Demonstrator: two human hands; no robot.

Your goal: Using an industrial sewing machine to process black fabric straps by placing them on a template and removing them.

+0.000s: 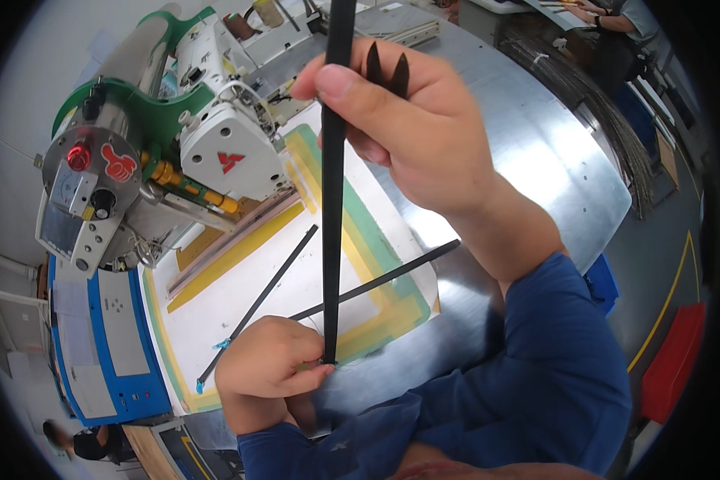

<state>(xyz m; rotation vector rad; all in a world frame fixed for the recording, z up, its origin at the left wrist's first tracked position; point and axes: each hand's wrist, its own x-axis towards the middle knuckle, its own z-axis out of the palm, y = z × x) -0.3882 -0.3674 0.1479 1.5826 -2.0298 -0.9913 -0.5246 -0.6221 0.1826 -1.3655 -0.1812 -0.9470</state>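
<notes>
A long black strip runs upright in front of me, between both hands. My right hand pinches its upper part between thumb and forefinger. Tucked in the same hand is a dark tool with two pointed blades, like thread snips; its rest is hidden. My left hand, lower down, pinches the strip's bottom end. A second black strip lies slanted on a white board, with light blue bits near its lower end. Another black strip crosses behind the held one, partly beyond the board's right edge.
Green and yellow tape borders the board. At the left stands a white and green machine with a dial and knobs, near a blue cabinet. A shiny metal table extends right. People are partly visible at far right and lower left.
</notes>
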